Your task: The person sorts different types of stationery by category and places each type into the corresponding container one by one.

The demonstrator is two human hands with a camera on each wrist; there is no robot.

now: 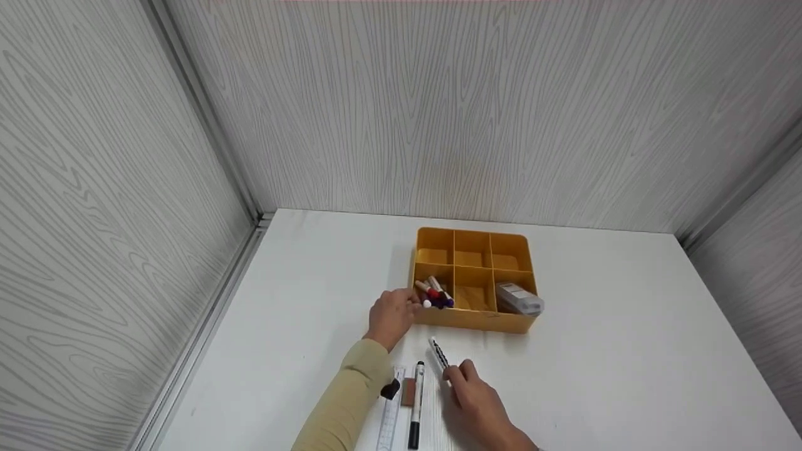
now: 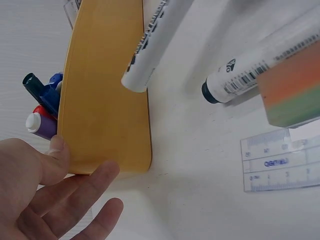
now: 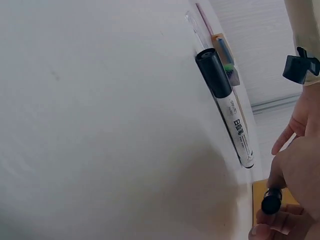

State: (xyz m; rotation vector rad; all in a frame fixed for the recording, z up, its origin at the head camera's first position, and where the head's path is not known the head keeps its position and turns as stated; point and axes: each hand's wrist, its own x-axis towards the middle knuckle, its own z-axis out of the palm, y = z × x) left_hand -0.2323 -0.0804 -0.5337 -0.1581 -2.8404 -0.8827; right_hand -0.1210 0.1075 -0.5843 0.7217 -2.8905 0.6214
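Behind and along both sides of the frame, pale grey wood-grain panels (image 1: 438, 113); below, a smooth white table (image 1: 614, 326). Right of centre in the head view, a yellow-orange plastic box with six compartments (image 1: 473, 321), holding a cluster of coloured markers (image 1: 434, 293) at its lower left and a clear plastic case (image 1: 519, 299) at its lower right. At the lower-left corner of the box, the left hand (image 1: 391, 318), with fingers spread apart and thumb against the yellow wall. Toward the lower centre, the right hand (image 1: 479, 398), with fingers clamped on a slim white marker with a black end (image 1: 439, 354), pointed to the upper left and apparently raised off the table. Best to keep that pinch firm near the black end, leaving the white barrel clear of the front wall. Probably wise to steady the box from its corner without nudging the caps leaning over the rim. Also worth lifting clear of the second white marker with a black cap (image 1: 417, 404), the orange-and-green block (image 2: 295, 95) and the clear plastic ruler (image 1: 388, 423), all at the bottom centre, to avoid knocking or rolling anything.
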